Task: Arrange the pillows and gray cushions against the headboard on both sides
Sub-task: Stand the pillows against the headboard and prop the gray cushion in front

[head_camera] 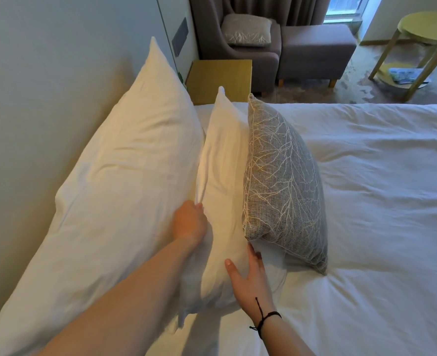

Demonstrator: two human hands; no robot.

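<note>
A large white pillow leans against the pale headboard wall on the left. In front of it stands a smaller white pillow. A gray cushion with a white branch pattern leans against that smaller pillow. My left hand grips the top edge of the smaller pillow, its fingers dug in between the two white pillows. My right hand lies with straight fingers against the near end of the smaller pillow, just below the cushion's corner.
The white duvet covers the bed to the right. Beyond the bed stand a yellow nightstand, a brown armchair holding a second gray cushion, a footstool and a round yellow side table.
</note>
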